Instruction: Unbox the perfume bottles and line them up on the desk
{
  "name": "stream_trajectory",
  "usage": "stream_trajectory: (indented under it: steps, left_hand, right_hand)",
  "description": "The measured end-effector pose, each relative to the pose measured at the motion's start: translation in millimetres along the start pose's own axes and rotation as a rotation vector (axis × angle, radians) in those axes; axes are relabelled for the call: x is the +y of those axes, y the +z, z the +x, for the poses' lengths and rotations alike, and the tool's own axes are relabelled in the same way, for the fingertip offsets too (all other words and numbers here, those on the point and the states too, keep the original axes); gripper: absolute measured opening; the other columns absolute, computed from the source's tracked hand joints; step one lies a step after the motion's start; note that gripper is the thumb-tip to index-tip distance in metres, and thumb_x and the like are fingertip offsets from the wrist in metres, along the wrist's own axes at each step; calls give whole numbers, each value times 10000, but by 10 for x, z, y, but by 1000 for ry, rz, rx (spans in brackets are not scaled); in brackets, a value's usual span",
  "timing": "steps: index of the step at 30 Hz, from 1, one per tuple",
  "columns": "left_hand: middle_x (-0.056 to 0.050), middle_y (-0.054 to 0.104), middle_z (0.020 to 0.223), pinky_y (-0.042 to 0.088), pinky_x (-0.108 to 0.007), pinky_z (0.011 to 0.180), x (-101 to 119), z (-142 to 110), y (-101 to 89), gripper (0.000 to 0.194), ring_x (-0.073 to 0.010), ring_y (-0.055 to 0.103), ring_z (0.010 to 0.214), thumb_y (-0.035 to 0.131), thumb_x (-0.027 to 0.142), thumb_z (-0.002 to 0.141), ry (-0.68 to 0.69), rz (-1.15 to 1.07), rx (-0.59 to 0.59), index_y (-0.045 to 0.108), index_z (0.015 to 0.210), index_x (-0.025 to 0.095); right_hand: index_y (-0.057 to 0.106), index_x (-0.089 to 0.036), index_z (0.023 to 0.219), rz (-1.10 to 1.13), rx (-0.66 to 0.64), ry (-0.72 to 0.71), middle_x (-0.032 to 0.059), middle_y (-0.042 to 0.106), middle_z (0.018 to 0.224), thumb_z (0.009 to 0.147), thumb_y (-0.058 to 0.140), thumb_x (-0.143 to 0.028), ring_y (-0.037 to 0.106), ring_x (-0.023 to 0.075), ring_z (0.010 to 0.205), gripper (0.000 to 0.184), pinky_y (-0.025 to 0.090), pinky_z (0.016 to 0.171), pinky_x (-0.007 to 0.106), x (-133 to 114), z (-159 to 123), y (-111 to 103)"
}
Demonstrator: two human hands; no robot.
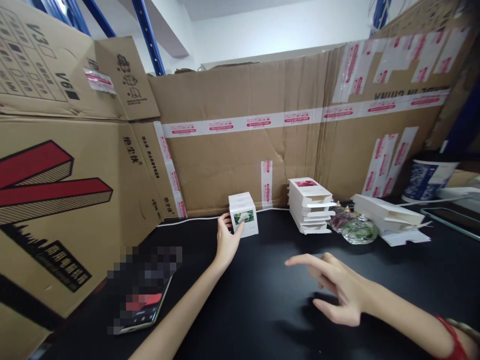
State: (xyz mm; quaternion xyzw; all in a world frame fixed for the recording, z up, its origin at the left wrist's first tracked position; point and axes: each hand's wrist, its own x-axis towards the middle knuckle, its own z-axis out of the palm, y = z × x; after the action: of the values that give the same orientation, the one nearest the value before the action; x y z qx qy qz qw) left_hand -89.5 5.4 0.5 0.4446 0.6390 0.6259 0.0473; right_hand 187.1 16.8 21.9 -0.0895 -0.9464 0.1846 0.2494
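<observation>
The white flower-print boxes (245, 227) stand in a short row on the black counter (262, 300), near the cardboard panel (225, 170), their tops looking shut. The left hand (227, 244) has its grip on the front one, thumb against the printed face and fingers around the left side. The right hand (337, 285) hangs over the counter, grip empty, thumb and fingers apart. Farther right, a stack of white cartons (298, 212) lies sideways with end flaps sticking out. Just beside it are the green glass perfume bottle (359, 231) and pinkish perfume bottles (342, 220), out of any packaging, and then another loose white carton (386, 212), its flaps open. So the row appears finished, judging by the closed tops, while the bottles remain unboxed and the flapped cartons unclosed; whether anything is inside the row's boxes cannot be told. Beyond stand a patterned paper cup (427, 177) and, at the left, a phone (150, 310).
</observation>
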Motion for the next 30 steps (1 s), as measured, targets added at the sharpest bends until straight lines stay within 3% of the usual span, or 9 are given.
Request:
stream_trajectory:
  steps: [5,11,15,20,23,26,30]
  left_hand:
    - [-27,558,837,456,-289,677,-19,65,-42,454,-154,555,725,637,405,660,17,50,-13,454,1006,176]
    - [9,535,733,415,-246,615,15,40,-55,403,-133,508,643,669,417,618,52,117,-39,495,897,183]
    - [1,559,780,404,-231,625,159,-42,-48,291,-135,523,676,639,390,646,109,121,-115,485,800,197]
    - [7,486,742,392,-230,607,296,-148,-84,157,-140,514,673,557,307,674,342,332,-116,440,708,209]
    - [3,452,649,348,-243,541,318,-211,-133,193,-151,487,611,563,292,606,602,496,-204,386,604,215]
    - [-5,433,553,301,-263,507,354,-303,-141,213,-165,475,567,553,311,588,840,586,-341,368,535,218]
    - [-13,431,507,245,-280,493,449,-468,-70,158,-166,461,541,509,263,608,917,594,-452,389,514,220]
  right_hand:
    - [429,-185,1236,44,-64,4,-96,333,457,615,486,-230,286,91,396,625,239,456,220,-37,30,-34]
    - [444,-182,1215,23,-32,39,-98,332,454,626,490,-216,315,91,397,592,260,468,210,-29,47,-99]
    - [459,-196,1194,6,-15,78,-96,337,467,625,508,-193,324,87,404,571,266,469,202,-26,58,-132]
    - [459,-202,1215,-6,-5,126,-102,340,468,660,522,-185,323,74,398,559,261,463,193,-23,73,-127]
    - [438,-195,1253,-6,-20,186,-110,321,459,721,523,-225,323,67,387,539,258,456,190,-7,104,-98]
    - [318,-176,1354,37,-27,297,-123,331,459,718,595,-324,336,68,394,710,258,446,184,10,138,-59]
    - [215,-151,1409,102,15,402,-134,329,451,639,683,-460,326,69,406,953,231,433,185,4,156,13]
